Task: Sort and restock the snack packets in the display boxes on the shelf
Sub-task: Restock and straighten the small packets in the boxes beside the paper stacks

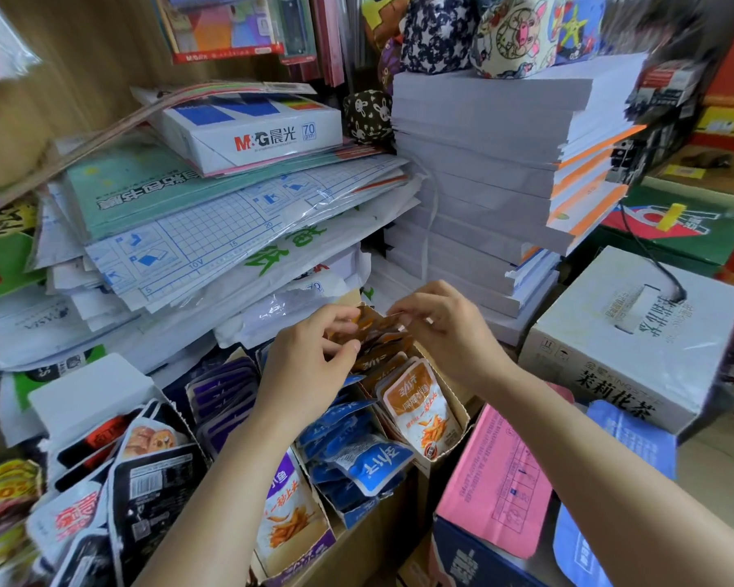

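- Head view, containers: a row of open cardboard display boxes stands side by side on the shelf, below the paper stock.
- Orange box (457, 401), rightmost: holds orange packets (416, 410) standing upright in a row, printed faces forward.
- Blue box (357, 518), just left of it: holds blue packets (367, 459), several tilted and overlapping.
- Purple box (321, 544), next left: purple packets (225, 396) at the rear, one with an orange snack picture at the front.
- Black packets (153, 493) stand in a further box at far left.
- Left hand (310, 366): grip closed, thumb and fingers pinching orange packets at the rear of the orange box.
- Right hand (441, 328): grip closed, fingertips pinching the top edge of the rear orange packets, close to the left hand.
- Surroundings: a ream (251, 125) lies on a slanted pile of wrapped sheets directly behind the boxes; the pile overhangs their rear ends.
- A tall paper stack (484, 184) stands to the right rear.
- A white carton (636, 345) sits right of the hands; a pink carton (492, 480) touches the orange box on its right side.
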Tool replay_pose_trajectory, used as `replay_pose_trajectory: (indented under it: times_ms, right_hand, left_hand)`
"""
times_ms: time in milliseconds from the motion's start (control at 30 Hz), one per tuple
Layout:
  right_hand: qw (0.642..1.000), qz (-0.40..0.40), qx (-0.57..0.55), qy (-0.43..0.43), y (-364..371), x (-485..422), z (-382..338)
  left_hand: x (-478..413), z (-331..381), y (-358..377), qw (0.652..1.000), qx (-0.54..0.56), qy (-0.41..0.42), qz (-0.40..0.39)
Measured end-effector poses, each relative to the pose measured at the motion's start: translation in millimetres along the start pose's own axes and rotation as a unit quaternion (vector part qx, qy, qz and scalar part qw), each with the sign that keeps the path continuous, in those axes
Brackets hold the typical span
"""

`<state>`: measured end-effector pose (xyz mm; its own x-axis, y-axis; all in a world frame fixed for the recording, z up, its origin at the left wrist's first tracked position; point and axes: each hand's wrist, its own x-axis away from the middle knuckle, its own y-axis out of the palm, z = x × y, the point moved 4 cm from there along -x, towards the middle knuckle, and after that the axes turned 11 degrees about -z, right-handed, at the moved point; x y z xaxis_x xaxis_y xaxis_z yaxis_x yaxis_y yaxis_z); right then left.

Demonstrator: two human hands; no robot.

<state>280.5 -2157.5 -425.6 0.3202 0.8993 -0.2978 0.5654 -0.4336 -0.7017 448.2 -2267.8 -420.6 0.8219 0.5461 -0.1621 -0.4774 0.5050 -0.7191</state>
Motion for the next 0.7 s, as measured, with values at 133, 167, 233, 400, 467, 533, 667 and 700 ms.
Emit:
replay_pose_trajectory:
  times_ms: [133, 167, 233, 400, 467, 533, 667, 700]
  right_hand:
    - [0.999, 0.014, -0.034, 0.011, 2, 1, -6]
    - [0.998, 0.020, -0.062, 0.013, 2, 3, -8]
    - [0.993, 0.022, -0.118, 0.020, 2, 4, -9]
    - [0.986, 0.001, -0.164, 0.039, 7, 8, -7]
    - [0.979, 0.006, -0.195, 0.059, 8, 10, -5]
    - [0.976, 0.020, -0.205, 0.078, 8, 10, -2]
    - [0.985, 0.040, -0.131, 0.109, 9, 10, 8]
    - [0.985, 0.034, -0.121, 0.114, 10, 10, 10]
  left_hand:
    - [2, 3, -1, 1.000, -0.014, -0.003, -0.001]
    - [2, 3, -1, 1.000, -0.015, -0.008, 0.002]
    - [2, 3, -3, 1.000, -0.015, -0.015, 0.017]
    - [-1, 7, -4, 0.998, -0.034, -0.018, 0.054]
    - [-1, 7, -5, 0.997, -0.031, -0.022, 0.065]
    - [-1, 8, -5, 0.996, -0.030, -0.027, 0.077]
    - [-3, 12, -3, 0.995, -0.049, -0.039, 0.084]
    - [-3, 12, -3, 0.993, -0.061, -0.047, 0.089]
